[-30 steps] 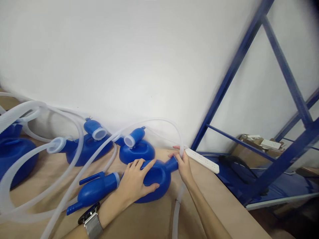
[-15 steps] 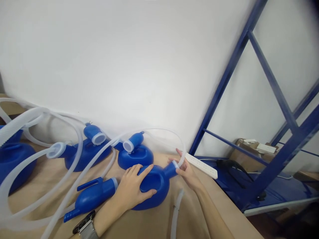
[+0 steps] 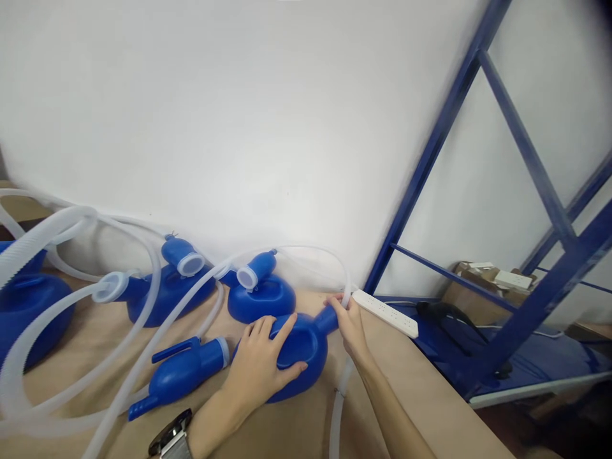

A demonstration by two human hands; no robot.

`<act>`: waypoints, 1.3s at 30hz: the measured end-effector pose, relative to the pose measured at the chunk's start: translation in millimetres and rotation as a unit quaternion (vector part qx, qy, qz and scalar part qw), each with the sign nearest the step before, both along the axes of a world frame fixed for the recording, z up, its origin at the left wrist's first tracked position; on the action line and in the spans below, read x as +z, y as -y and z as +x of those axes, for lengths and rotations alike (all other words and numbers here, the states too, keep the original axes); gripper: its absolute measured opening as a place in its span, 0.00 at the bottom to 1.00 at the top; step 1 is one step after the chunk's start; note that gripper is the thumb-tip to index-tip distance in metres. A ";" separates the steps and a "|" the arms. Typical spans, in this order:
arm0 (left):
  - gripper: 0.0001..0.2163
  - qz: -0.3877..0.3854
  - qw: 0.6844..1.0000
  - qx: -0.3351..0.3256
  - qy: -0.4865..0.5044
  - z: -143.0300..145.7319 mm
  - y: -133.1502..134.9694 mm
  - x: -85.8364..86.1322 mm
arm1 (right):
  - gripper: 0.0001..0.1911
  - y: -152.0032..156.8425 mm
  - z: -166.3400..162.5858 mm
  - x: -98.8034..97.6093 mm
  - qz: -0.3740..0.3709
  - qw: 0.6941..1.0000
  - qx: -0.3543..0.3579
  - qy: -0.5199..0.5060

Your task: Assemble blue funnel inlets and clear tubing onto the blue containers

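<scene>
The grip of the right hand point(image 3: 351, 326) is curled round the mouth end of the neck of a blue jug point(image 3: 308, 347), at the lower centre of the frame, where a white tube point(image 3: 347, 287) meets it. The left hand point(image 3: 262, 362) lies over the jug's body, fingers and thumb spread wide, palm down. The jug's walls are opaque, so its contents cannot be told. The left forearm, with a watch point(image 3: 174, 437) on it, enters from the bottom; the right forearm slants up from the lower right. Just left of the left hand, a handled blue bottle point(image 3: 179, 380) lies on the worktop point(image 3: 411, 382), its pale-rimmed end towards the hand. Behind, a second jug point(image 3: 268, 298) carries a small blue bottle point(image 3: 262, 268) on top. Further left stands a third jug point(image 3: 167, 299), and another large jug point(image 3: 36, 319) sits at the left edge. A power strip point(image 3: 386, 313) lies right of the right hand. Beyond, a carton point(image 3: 466, 296) holds white pieces point(image 3: 514, 280).
</scene>
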State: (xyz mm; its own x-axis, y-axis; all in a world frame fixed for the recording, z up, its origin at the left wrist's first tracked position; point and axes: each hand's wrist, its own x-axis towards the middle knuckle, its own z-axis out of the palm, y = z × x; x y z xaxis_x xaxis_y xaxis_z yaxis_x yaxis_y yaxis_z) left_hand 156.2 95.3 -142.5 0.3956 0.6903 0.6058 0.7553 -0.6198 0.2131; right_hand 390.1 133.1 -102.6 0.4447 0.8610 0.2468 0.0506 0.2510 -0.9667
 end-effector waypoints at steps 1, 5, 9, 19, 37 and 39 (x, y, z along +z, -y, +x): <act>0.37 -0.003 1.000 0.000 0.001 -0.1 0.7 0.3 | 0.21 1.9 2.6 3.2 -0.009 1.000 0.015 -0.004; 0.38 -0.042 0.999 -0.029 0.001 -7.1 -0.8 5.6 | 0.29 18.3 21.4 20.4 -0.051 0.989 0.135 -0.019; 0.39 -0.071 0.996 -0.062 0.001 -16.6 -5.9 8.7 | 0.36 30.8 36.0 20.5 -0.024 0.970 0.234 -0.057; 0.37 -0.087 0.994 -0.045 0.040 -15.6 -6.2 7.1 | 0.22 12.9 2.3 -6.7 0.065 0.962 0.175 -0.201; 0.35 0.026 0.999 0.013 0.041 -0.8 5.4 -8.4 | 0.32 18.5 25.5 4.0 -0.036 0.965 0.188 -0.178; 0.36 0.007 0.999 -0.012 0.051 -5.2 2.4 -6.1 | 0.35 23.8 27.7 -2.6 -0.014 0.961 0.213 -0.173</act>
State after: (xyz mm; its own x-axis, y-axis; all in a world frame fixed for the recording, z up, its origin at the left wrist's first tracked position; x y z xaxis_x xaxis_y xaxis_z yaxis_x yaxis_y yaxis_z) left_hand 150.9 92.8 -148.6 0.3471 0.6728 0.6533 0.7147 -0.6408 0.2802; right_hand 417.8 109.3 -105.2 0.1013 0.9874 0.1218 -0.3779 0.1515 -0.9134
